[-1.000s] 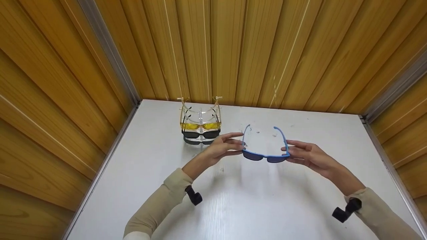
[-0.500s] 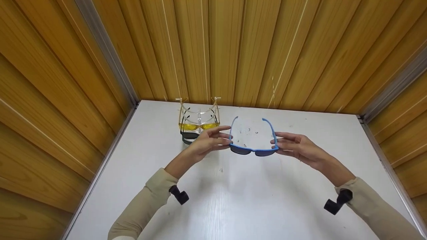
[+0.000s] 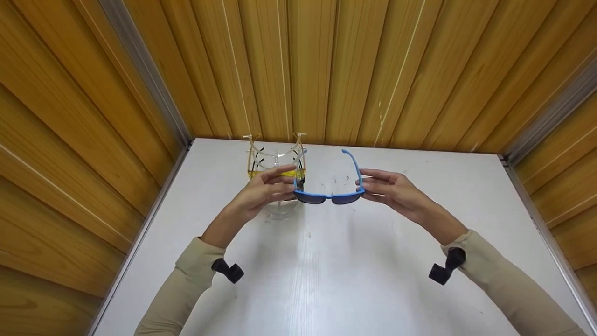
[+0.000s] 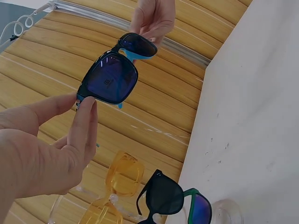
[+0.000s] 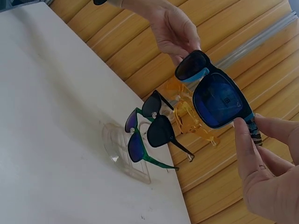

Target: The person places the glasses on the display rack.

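Blue-framed sunglasses with dark lenses are held up level, temples unfolded and pointing away from me. My left hand pinches their left hinge end between thumb and fingers. The right hand grips the opposite hinge end the same way. Just behind the left hand stands a clear display stand, partly covered by it. On the stand sit yellow glasses, black sunglasses and green-framed sunglasses, stacked one below another. The stand's upper arms show above the yellow pair.
The stand rests on a white table near its back edge. Wood-patterned panels rise behind and at both sides, with metal strips at the corners. A black wrist camera sits on each sleeve.
Both hands have carried the blue sunglasses left and farther from me, from right of the stand to its right front. The left hand now covers part of the stand.
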Motion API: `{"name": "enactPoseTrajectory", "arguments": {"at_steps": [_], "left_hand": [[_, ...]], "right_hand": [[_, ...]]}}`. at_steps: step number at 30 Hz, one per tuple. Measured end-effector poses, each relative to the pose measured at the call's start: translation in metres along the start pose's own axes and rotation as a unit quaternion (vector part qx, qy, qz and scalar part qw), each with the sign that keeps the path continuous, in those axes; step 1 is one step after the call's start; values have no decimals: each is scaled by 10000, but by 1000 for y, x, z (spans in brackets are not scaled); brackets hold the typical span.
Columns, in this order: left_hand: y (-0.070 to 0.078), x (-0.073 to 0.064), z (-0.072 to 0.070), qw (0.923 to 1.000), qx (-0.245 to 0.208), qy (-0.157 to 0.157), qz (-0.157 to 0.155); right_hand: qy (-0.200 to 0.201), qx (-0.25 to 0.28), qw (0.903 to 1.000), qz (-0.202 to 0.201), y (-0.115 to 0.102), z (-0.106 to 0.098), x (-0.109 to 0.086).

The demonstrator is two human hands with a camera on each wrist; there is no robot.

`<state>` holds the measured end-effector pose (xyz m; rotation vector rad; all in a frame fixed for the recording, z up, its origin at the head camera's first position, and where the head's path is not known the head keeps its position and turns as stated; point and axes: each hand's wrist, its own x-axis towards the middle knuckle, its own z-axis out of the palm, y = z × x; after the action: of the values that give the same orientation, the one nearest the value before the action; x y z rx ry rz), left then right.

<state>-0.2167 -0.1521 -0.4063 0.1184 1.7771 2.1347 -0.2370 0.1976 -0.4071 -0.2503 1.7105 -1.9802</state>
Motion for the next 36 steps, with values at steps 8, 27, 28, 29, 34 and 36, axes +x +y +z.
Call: {"name": "enactPoseTrajectory", "arguments": {"at_steps": [8, 27, 28, 29, 34, 36], "left_hand": [[15, -6, -12, 9997, 198, 114, -47], [37, -20, -52, 9969, 552, 527, 201], [37, -20, -55, 9965, 564, 580, 205], [37, -21, -58, 9960, 580, 652, 205], [34, -17, -70, 9947, 545, 846, 204], [34, -13, -73, 9943, 510, 925, 174]], "right_hand": [[190, 496, 9985, -143, -6, 18, 6], [272, 933, 9952, -99, -14, 58, 48], [264, 943, 9952, -88, -14, 60, 51], [236, 961, 9951, -78, -13, 63, 55], [262, 1117, 9933, -99, -10, 71, 70], [341, 1178, 9924, -102, -9, 73, 75]]}}
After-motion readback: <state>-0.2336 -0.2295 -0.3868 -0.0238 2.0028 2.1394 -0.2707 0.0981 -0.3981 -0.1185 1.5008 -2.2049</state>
